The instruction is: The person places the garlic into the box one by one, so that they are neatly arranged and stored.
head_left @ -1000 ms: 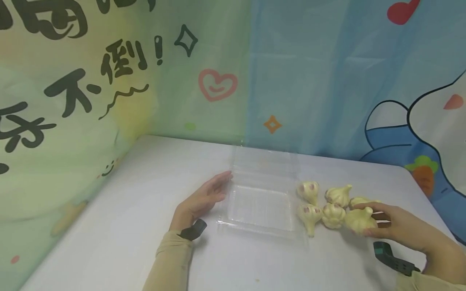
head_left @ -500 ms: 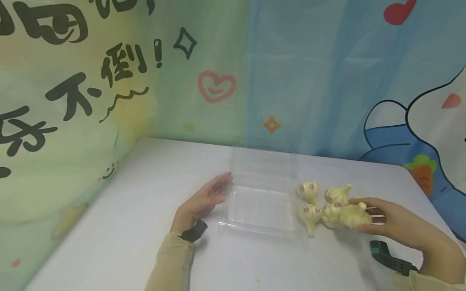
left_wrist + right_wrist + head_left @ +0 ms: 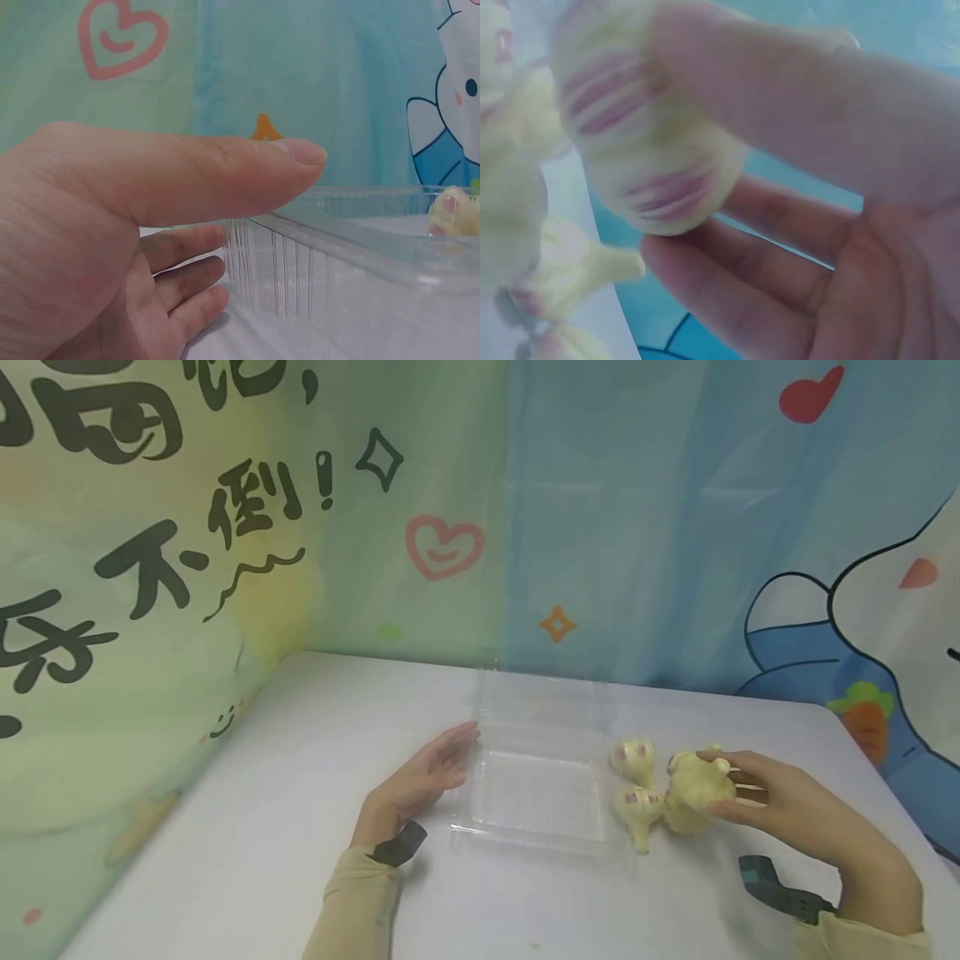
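A clear plastic box (image 3: 536,842) lies on the white table with its lid (image 3: 540,700) folded back behind it. My left hand (image 3: 420,781) stays at the box's left side, fingers extended; in the left wrist view its fingertips (image 3: 208,300) are against the ribbed wall and the thumb is above the rim. My right hand (image 3: 798,806) pinches a garlic bulb (image 3: 701,781) between thumb and fingers, in front of other bulbs that it partly hides. Purple streaks show on this bulb in the right wrist view. Two more garlic bulbs (image 3: 639,814) sit by the box's right side.
Another garlic bulb with its stem (image 3: 570,270) sideways shows behind the held one in the right wrist view. A printed curtain (image 3: 637,527) hangs along the table's back and left edges. The white tabletop (image 3: 300,760) extends left of the box.
My right hand has moved left and slightly away with the garlic bulb, from the right end of the group to over the neighbouring bulbs. The left hand keeps its place.
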The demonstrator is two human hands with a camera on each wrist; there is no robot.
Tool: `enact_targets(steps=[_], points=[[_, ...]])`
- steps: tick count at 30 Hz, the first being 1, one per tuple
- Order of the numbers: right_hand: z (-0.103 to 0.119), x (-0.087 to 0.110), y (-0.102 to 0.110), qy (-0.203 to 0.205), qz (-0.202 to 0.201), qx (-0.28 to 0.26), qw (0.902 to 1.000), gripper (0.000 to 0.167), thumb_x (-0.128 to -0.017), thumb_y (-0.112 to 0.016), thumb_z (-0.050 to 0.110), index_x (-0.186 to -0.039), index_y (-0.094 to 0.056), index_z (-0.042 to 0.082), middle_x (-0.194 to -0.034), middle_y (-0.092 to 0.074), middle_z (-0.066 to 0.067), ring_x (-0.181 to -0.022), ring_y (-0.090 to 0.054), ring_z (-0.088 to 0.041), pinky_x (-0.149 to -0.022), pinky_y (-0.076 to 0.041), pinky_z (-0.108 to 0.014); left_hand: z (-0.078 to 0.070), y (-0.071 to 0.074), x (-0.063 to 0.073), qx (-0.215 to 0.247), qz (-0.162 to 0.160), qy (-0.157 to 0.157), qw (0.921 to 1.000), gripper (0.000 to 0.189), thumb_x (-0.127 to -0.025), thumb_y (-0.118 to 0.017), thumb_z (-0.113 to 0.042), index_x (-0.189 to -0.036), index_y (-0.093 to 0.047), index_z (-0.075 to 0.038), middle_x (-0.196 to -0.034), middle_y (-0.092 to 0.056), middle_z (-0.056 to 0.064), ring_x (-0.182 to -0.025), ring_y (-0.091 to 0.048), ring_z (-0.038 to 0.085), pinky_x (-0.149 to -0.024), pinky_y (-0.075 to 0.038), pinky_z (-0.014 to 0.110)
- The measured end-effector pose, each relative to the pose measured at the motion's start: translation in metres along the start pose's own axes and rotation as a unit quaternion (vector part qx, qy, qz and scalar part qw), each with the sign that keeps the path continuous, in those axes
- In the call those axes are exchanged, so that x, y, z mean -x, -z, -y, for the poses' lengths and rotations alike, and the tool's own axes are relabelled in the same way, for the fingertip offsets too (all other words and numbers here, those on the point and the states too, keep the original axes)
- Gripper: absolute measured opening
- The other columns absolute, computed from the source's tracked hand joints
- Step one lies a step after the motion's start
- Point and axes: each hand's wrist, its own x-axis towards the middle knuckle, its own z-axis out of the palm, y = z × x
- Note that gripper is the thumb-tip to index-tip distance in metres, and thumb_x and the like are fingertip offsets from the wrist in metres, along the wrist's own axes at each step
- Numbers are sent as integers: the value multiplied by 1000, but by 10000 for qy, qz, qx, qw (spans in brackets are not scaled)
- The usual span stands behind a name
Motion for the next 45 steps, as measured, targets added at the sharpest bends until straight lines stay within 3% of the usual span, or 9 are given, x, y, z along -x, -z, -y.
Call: enact_targets(steps=[8, 14, 18, 22, 26, 36, 45], points=[[26, -19, -7, 409, -270, -353, 9982, 68, -87, -65, 39, -140, -43, 2, -141, -47, -21, -121, -51, -44, -94, -48, -53, 0, 0, 0, 34, -66, 17, 10000, 79, -86, -65, -6, -151, -21, -15, -160, -13, 9, -149, -6, 20, -121, -2, 37], [41, -35, -22, 495, -406, -802, 9947, 65, -87, -66, 35, -137, -46, -1, -142, -46, -22, -124, -48, -46, -97, -47, -50, 0, 0, 0, -39, -46, 41, 10000, 82, -86, -67, -11, -152, -19, -14, -160, -11, 10, -149, -6, 20, -121, -3, 36], [50, -45, -32, 718, -577, -964, 9911, 51, -88, -67, 29, -126, -55, -2, -131, -54, -21, -121, -52, -43, -96, -49, -47, -1, -1, 0, -73, -13, 82, 9999, 84, -85, -68, -13, -152, -18, -12, -160, -11, 8, -149, -5, 20, -121, -2, 35], [61, -54, -40, 842, -727, -1040, 9883, 49, -89, -66, 27, -127, -55, -3, -129, -55, -22, -120, -53, -42, -96, -50, -46, -1, -1, 0, -94, 30, 118, 9999, 84, -86, -68, -14, -152, -16, -11, -161, -9, 8, -149, -4, 20, -121, -2, 36], [71, -67, -49, 837, -847, -1070, 9871, 57, -88, -67, 25, -135, -49, -3, -133, -52, -23, -121, -53, -41, -95, -50, -43, 0, 1, 0, -54, 52, 60, 10000, 83, -86, -67, -11, -152, -17, -10, -161, -9, 9, -149, -4, 20, -121, -2, 36], [97, -101, -80, 854, -1143, -1248, 9819, 53, -84, -72, 19, -129, -55, -4, -120, -55, -23, -113, -58, -39, -94, -51, -43, 1, 4, 2, 32, 48, 54, 10000, 86, -84, -68, -12, -152, -15, -7, -160, -10, 11, -149, -4, 23, -121, 0, 37], [114, -114, -96, 578, -1154, -1213, 9842, 56, -84, -71, 25, -130, -54, -3, -124, -56, -22, -114, -58, -37, -94, -51, -44, 4, 7, 0, 24, 133, -98, 9999, 81, -86, -63, -2, -151, -16, -6, -160, -11, 12, -149, -5, 22, -121, -1, 36]])
